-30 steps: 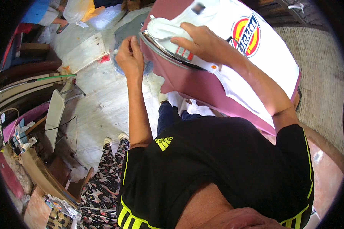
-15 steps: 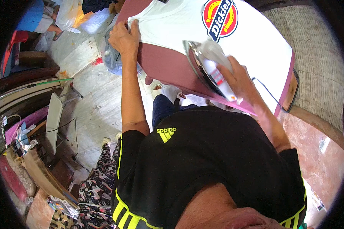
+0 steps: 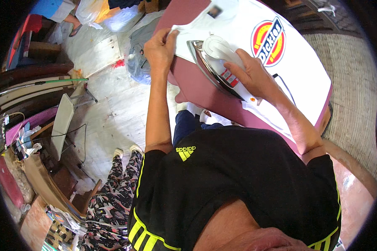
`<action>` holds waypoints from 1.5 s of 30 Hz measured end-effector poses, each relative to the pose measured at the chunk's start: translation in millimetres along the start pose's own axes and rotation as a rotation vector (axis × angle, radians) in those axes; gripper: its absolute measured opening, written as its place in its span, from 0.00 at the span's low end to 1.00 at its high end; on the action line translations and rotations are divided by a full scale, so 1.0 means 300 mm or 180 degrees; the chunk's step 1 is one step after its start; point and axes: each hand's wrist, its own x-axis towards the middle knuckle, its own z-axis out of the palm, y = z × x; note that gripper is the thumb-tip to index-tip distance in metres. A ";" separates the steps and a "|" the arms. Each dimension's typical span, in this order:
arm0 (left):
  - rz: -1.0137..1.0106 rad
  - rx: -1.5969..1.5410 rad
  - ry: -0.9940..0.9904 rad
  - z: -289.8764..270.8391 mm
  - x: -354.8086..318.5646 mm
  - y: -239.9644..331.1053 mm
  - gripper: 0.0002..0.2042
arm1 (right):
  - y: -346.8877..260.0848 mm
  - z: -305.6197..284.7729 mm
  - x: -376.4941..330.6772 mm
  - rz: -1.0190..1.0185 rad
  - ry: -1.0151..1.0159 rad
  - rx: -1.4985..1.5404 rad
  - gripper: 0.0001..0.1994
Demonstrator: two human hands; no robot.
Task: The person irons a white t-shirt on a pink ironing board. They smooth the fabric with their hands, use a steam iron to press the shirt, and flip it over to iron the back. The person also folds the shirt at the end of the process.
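Observation:
A white T-shirt (image 3: 305, 79) with a round red, yellow and blue print lies spread over a maroon-covered ironing board (image 3: 188, 81). My left hand (image 3: 160, 49) pinches the shirt's edge at the board's left side, thumb against fingers. My right hand (image 3: 255, 75) is wrapped round the handle of a white and grey steam iron (image 3: 227, 78). The iron's pointed metal soleplate faces the left hand, along the shirt's near edge and partly over the maroon cover. A small dark label patch shows near the neck of the shirt.
Plastic bags (image 3: 138, 62) lie on the floor left of the board, with more bags at the far left. A folding table (image 3: 63, 125) stands among clutter on the left. A person in patterned trousers (image 3: 109, 209) is close by my left, and another person's leg (image 3: 72, 20) shows at far left.
The iron has slid across the shirt toward my left hand, away from the print. My left hand still pinches the shirt's edge. The whole view has shifted slightly.

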 end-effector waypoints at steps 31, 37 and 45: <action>0.0918 0.0842 -0.0319 -0.056 0.037 -0.008 0.14 | -0.100 -0.041 -0.044 0.1015 -0.0508 -0.0661 0.23; 0.0614 0.0463 -0.0454 -0.049 0.049 -0.026 0.13 | 0.060 -0.078 -0.220 0.0881 -0.0390 -0.0144 0.19; -0.0176 0.0101 -0.0909 -0.074 0.081 -0.014 0.11 | -0.121 -0.010 0.004 0.0516 -0.0391 -0.0352 0.26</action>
